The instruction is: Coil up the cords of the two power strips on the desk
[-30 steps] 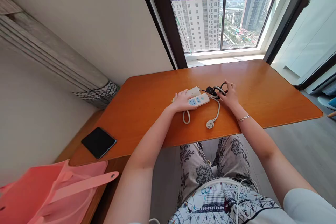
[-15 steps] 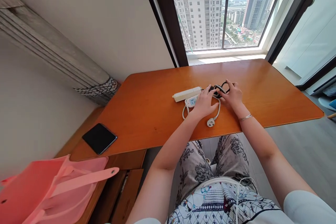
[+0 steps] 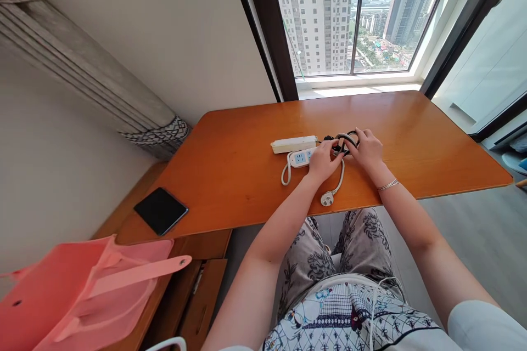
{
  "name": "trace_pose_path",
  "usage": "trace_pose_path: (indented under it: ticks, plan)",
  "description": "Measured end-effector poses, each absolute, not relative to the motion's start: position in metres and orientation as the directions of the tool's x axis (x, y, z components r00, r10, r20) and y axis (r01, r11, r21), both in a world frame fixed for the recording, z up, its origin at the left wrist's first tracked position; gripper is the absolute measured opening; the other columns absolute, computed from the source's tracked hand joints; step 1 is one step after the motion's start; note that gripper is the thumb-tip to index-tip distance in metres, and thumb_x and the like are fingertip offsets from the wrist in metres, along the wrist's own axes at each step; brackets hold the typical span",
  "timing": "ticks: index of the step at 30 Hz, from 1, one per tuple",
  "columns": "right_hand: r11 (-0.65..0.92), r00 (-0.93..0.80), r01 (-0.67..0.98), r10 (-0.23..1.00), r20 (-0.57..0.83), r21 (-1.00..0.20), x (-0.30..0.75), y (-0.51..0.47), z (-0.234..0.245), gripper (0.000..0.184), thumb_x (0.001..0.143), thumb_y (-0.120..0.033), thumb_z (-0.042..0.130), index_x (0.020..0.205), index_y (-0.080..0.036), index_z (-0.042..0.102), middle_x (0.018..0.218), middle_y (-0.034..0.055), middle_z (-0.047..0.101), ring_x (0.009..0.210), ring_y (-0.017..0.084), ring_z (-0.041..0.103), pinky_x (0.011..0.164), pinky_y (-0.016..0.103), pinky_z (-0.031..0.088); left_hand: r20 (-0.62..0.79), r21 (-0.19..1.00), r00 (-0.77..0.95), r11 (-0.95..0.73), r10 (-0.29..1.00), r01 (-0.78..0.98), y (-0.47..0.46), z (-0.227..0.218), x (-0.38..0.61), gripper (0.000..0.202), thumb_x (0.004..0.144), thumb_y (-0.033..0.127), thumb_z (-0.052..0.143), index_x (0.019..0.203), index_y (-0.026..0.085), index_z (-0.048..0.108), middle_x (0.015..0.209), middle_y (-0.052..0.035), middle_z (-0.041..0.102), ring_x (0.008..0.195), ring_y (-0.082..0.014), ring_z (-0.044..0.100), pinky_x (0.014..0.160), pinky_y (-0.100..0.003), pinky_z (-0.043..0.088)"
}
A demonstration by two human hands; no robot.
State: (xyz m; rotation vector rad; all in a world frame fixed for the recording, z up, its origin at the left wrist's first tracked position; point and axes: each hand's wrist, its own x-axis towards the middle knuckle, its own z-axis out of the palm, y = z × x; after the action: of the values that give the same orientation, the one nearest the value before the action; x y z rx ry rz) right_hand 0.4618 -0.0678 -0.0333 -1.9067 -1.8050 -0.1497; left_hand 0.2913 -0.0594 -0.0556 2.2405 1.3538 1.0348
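Observation:
A tangle of black and white cables [image 3: 341, 141] lies on the table between my hands. My left hand [image 3: 325, 161] is closed on the left side of the tangle, fingertips on the cords. On the right side, my right hand [image 3: 366, 149] pinches the cables between thumb and fingers. A white power strip [image 3: 302, 158] lies just left of my left hand, partly covered by it. Behind it rests a longer white power strip [image 3: 293, 145]. A white plug [image 3: 328, 198] on a cord hangs forward near the table's front edge.
The brown wooden table [image 3: 230, 175] has a black tablet [image 3: 161, 210] at its left end. A pink folder-like item [image 3: 123, 279] sits lower left, above wooden drawers [image 3: 203, 296]. A window [image 3: 325, 33] stands behind the table, a gathered curtain [image 3: 107, 88] at the left.
My left hand has drawn in to the cables, its fingers closing and baring more of the near power strip. The white plug has shifted slightly toward the front edge. The view has moved slightly.

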Motion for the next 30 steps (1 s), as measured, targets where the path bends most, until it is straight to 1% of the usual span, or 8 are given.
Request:
trace_pose_path:
  ticks: [8, 12, 15, 18, 21, 25, 28, 30]
  plan:
    - [0.069, 0.074, 0.948, 0.901, 0.427, -0.310, 0.459, -0.070, -0.033, 0.040, 0.103, -0.038, 0.048, 0.123, -0.016, 0.073, 0.113, 0.0175, 0.073, 0.097, 0.029, 0.069, 0.080, 0.035, 0.048, 0.440, 0.621, 0.243, -0.489, 0.864, 0.613, -0.062, -0.054, 0.294, 0.029, 0.093, 0.033, 0.069, 0.119, 0.021, 0.069, 0.120, -0.0077, 0.072, 0.095, -0.0198, 0.070, 0.088, -0.033, 0.055]
    - [0.151, 0.109, 0.855, 0.883, 0.457, -0.496, 0.458, -0.067, -0.040, 0.034, 0.100, -0.035, 0.049, 0.109, -0.016, 0.076, 0.110, 0.0162, 0.075, 0.099, 0.029, 0.070, 0.084, 0.037, 0.051, 0.439, 0.617, 0.227, -0.475, 0.870, 0.628, -0.060, -0.054, 0.293, 0.033, 0.090, 0.025, 0.070, 0.123, 0.021, 0.068, 0.118, -0.0065, 0.074, 0.091, -0.0194, 0.070, 0.086, -0.033, 0.055]
    - [0.255, 0.167, 0.600, 0.887, 0.431, -0.759, 0.456, -0.061, -0.049, 0.032, 0.095, -0.042, 0.054, 0.103, -0.019, 0.075, 0.095, 0.0104, 0.077, 0.087, 0.025, 0.071, 0.081, 0.038, 0.054, 0.425, 0.628, 0.212, -0.455, 0.880, 0.632, -0.060, -0.054, 0.293, 0.040, 0.088, 0.017, 0.067, 0.128, 0.022, 0.066, 0.114, -0.0051, 0.076, 0.093, -0.0196, 0.071, 0.088, -0.033, 0.055]
    - [0.247, 0.226, 0.200, 0.930, 0.290, -0.948, 0.455, -0.054, -0.056, 0.044, 0.085, -0.053, 0.064, 0.113, -0.019, 0.072, 0.080, 0.0044, 0.073, 0.072, 0.022, 0.069, 0.073, 0.038, 0.057, 0.415, 0.634, 0.202, -0.441, 0.887, 0.635, -0.060, -0.055, 0.292, 0.039, 0.090, 0.018, 0.064, 0.129, 0.022, 0.066, 0.106, -0.0048, 0.077, 0.097, -0.0221, 0.071, 0.088, -0.035, 0.055]
    - [0.193, 0.236, -0.079, 0.957, 0.169, -0.978, 0.455, -0.050, -0.057, 0.067, 0.070, -0.053, 0.078, 0.126, -0.018, 0.066, 0.080, 0.0025, 0.072, 0.073, 0.022, 0.068, 0.073, 0.039, 0.058, 0.429, 0.640, 0.191, -0.447, 0.883, 0.625, -0.059, -0.056, 0.292, 0.036, 0.089, 0.018, 0.063, 0.125, 0.022, 0.068, 0.102, -0.0056, 0.077, 0.097, -0.0236, 0.071, 0.087, -0.036, 0.054]
    - [0.145, 0.173, -0.257, 0.980, 0.103, -0.955, 0.457, -0.050, -0.053, 0.055, 0.064, -0.047, 0.083, 0.111, -0.021, 0.070, 0.089, 0.0015, 0.075, 0.082, 0.019, 0.069, 0.078, 0.034, 0.057, 0.419, 0.671, 0.164, -0.426, 0.893, 0.607, -0.057, -0.058, 0.291, 0.026, 0.085, 0.017, 0.063, 0.110, 0.021, 0.068, 0.098, -0.0055, 0.076, 0.094, -0.0233, 0.070, 0.085, -0.036, 0.054]
    - [0.069, 0.113, -0.345, 0.993, 0.032, -0.936, 0.458, -0.051, -0.051, 0.055, 0.066, -0.048, 0.083, 0.112, -0.022, 0.068, 0.076, -0.0018, 0.072, 0.075, 0.017, 0.069, 0.072, 0.031, 0.057, 0.426, 0.650, 0.199, -0.451, 0.883, 0.612, -0.057, -0.058, 0.288, 0.013, 0.081, 0.016, 0.063, 0.092, 0.021, 0.066, 0.090, -0.0056, 0.073, 0.088, -0.0232, 0.068, 0.081, -0.036, 0.053]
    - [0.041, 0.103, -0.370, 0.995, 0.003, -0.928, 0.459, -0.052, -0.051, 0.057, 0.066, -0.048, 0.084, 0.113, -0.022, 0.066, 0.072, -0.0026, 0.070, 0.074, 0.017, 0.069, 0.072, 0.031, 0.057, 0.460, 0.613, 0.274, -0.525, 0.845, 0.590, -0.057, -0.057, 0.285, 0.013, 0.075, 0.013, 0.063, 0.086, 0.021, 0.065, 0.085, -0.0047, 0.072, 0.084, -0.0225, 0.066, 0.079, -0.036, 0.053]
